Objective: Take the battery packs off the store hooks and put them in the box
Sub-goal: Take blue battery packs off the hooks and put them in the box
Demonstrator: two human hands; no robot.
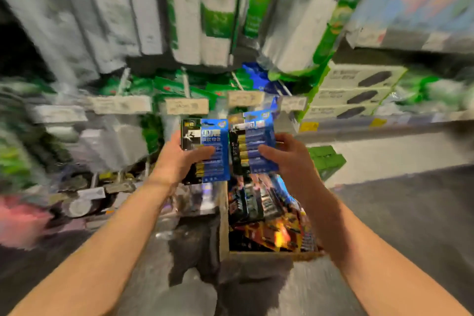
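Motion blur is smearing the hanging goods [189, 20] and the price tags [187, 106] beyond reading, the right hand [287, 159] is covering the lower corner of its blue battery pack [256, 146], and the forearms are running off the bottom edge.

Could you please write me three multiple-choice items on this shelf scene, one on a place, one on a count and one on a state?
1. Where is the open cardboard box of battery packs?
A. on a top shelf
B. low, below the hands
C. behind the person

2. How many blue-and-black battery blister packs are held up?
A. two
B. one
C. four

3. What is the left hand doing?
A. hanging idle
B. pressing flat on the box
C. gripping a pack

Answers: 1 B, the box sits under both hands; 2 A, the left pack and the right pack are side by side, the latter in the right hand; 3 C, its thumb curls across the card.
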